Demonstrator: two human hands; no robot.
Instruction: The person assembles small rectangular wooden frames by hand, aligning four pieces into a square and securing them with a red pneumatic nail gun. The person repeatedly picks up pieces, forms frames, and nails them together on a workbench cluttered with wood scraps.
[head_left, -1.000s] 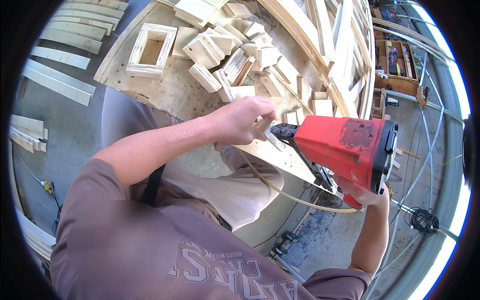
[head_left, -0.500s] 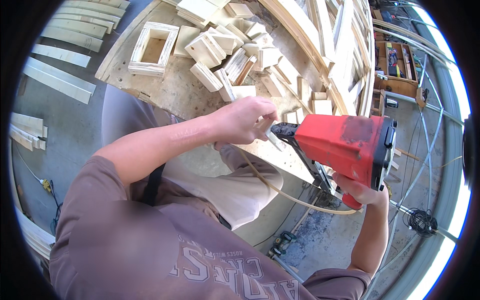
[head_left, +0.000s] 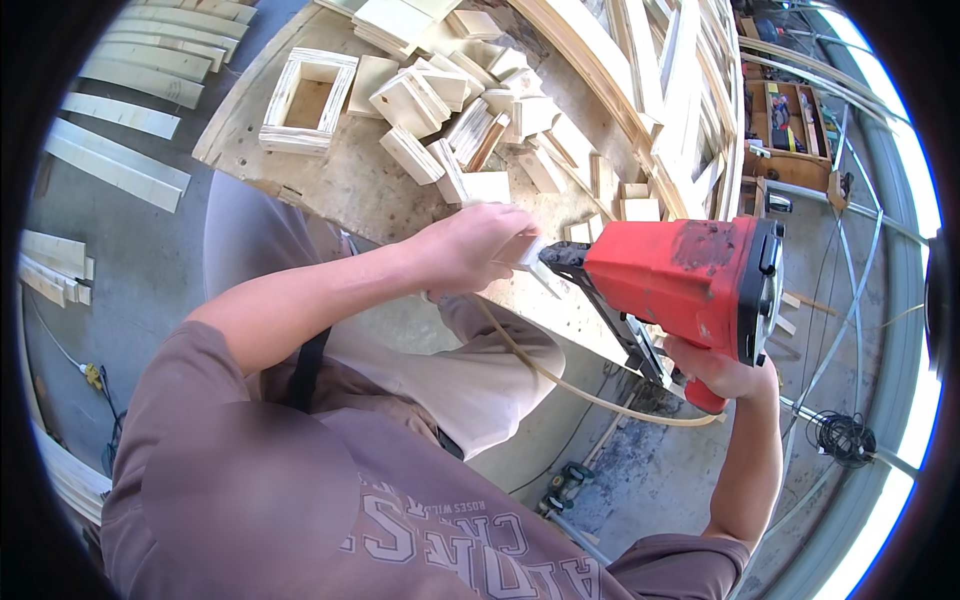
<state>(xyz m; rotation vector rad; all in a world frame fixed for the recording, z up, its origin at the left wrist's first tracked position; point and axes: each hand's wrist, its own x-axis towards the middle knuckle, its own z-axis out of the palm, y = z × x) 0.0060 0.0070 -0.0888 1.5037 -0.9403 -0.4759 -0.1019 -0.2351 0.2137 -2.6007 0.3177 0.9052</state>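
In my right hand (head_left: 715, 370) is the handle of a red nail gun (head_left: 640, 270), its fingers wrapped round it below the red body. The gun lies on its side, and its black nose points left at the wood by my other hand. My left hand (head_left: 478, 245) is closed round a small pale wood piece (head_left: 520, 251) over the near edge of the workbench (head_left: 370, 195). The gun's nose meets or nearly meets the end of that piece; exact contact I cannot tell. My palm hides much of the wood.
A rectangular wooden frame (head_left: 308, 100) sits at the bench's left, beside a heap of cut blocks (head_left: 410, 105). Long strips (head_left: 625, 80) lie at the right. A yellowish hose (head_left: 570, 383) runs from the gun across my lap. Boards (head_left: 115, 165) lie on the left floor.
My left hand has turned slightly, so more of the wood piece's face shows. The nail gun has shifted a little left and up, its nose still beside the wood.
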